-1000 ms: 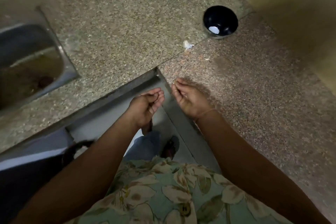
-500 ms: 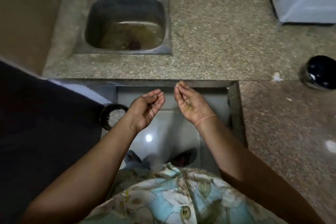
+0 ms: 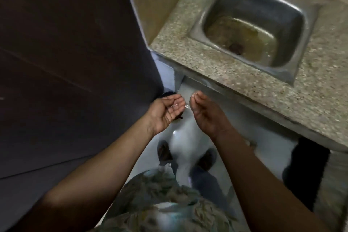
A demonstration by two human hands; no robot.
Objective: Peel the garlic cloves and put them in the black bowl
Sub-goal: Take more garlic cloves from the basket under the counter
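A dark panel (image 3: 66, 52) closes my whole left side. At the right is the stone counter (image 3: 216, 73) with the steel sink (image 3: 254, 5) set in it, well back from the front edge. My left hand (image 3: 165, 111) is palm up over the pale floor (image 3: 184, 137), fingers loosely cupped, and a small pale scrap (image 3: 174, 106), garlic or its skin, lies on them. Under this hand shows a dark round thing (image 3: 167, 94), mostly hidden. My right hand (image 3: 205, 117) is just beside, thumb and forefinger pinched together on a tiny pale speck (image 3: 193, 96). Both hands are in front of the counter's near corner, with open floor below.
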